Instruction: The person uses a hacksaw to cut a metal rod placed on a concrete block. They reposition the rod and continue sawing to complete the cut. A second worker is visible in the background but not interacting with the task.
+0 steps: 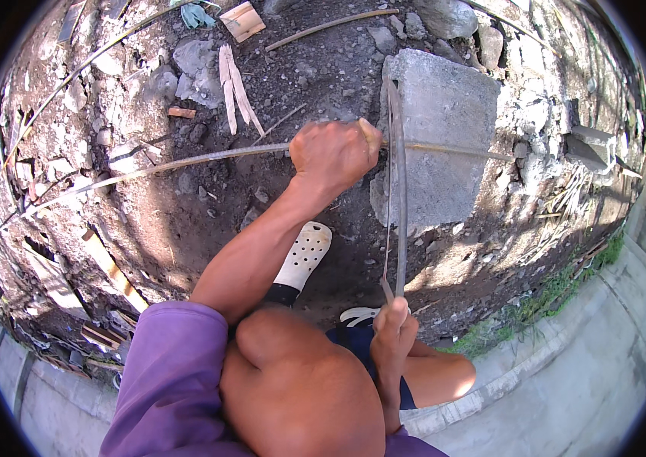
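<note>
My left hand (334, 154) is closed around a long ribbed steel rod (216, 155), which runs from the far left across to the right. The rod's right end lies over a flat grey concrete slab (452, 99). In my right hand (394, 335) is the handle end of a hacksaw (401, 198), pointing away from me. Its thin blade crosses the rod just right of my left fist, by the slab's left edge. Whether the blade has cut into the metal is too small to tell.
Split wood (236, 87), a wooden block (243, 21) and a teal cloth (195, 15) lie on the rubble-strewn dirt. A second long rod (94, 55) curves at upper left. A grey metal channel (590, 147) sits far right, beyond it grass and concrete paving (567, 381).
</note>
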{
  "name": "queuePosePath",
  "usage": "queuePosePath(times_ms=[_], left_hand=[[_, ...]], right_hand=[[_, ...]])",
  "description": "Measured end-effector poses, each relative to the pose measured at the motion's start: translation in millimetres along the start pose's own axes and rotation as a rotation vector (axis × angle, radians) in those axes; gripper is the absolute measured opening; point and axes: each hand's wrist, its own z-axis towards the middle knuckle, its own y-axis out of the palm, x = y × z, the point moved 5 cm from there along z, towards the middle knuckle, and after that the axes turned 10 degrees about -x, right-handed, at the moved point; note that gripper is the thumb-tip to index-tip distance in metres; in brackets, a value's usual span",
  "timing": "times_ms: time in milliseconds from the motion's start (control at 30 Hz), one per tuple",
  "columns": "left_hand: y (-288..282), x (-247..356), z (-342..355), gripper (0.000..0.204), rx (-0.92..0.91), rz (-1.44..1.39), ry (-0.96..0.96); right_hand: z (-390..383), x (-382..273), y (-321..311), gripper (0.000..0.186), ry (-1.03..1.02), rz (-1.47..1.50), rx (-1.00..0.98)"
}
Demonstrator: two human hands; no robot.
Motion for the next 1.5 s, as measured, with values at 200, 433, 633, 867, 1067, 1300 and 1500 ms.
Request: queuePosePath(times_ms=[200, 433, 633, 867, 1067, 1300, 1500], left_hand=[[-8.7, 3.4, 5.1, 0.047, 0.018, 0.026, 0.06], [2.7, -1.4, -1.6, 0.047, 0.067, -0.005, 0.046], [-6.6, -0.4, 7.4, 0.047, 0.022, 0.025, 0.005], [-1.4, -1.6, 2.7, 0.046, 0.124, 0.015, 0.068], [1.3, -3.1, 0.6, 0.044, 0.036, -0.016, 0.024], [-9.0, 1.2, 8.8, 0.043, 0.117, -0.004, 0.105], [-0.2, -3.1, -1.4, 0.044, 0.106, -0.011, 0.077]], right_hand=[[90.6, -19.6, 20.6, 0.069, -0.203, -0.028, 0.028], [-51.7, 31.7, -10.5, 0.062, -0.046, 0.017, -0.017], [90.2, -44.3, 4.7, 0.074, -0.117, -0.152, 0.021], [-7.4, 12.7, 1.2, 0.063, -0.065, -0.017, 0.001], [8.6, -20.7, -5.8, 0.061, 0.087, -0.081, -0.023], [60.2, -7.9, 14.1, 0.062, -0.168, -0.027, 0.002], [-46.4, 13.3, -11.2, 0.063, -0.019, -0.01, -0.031]])
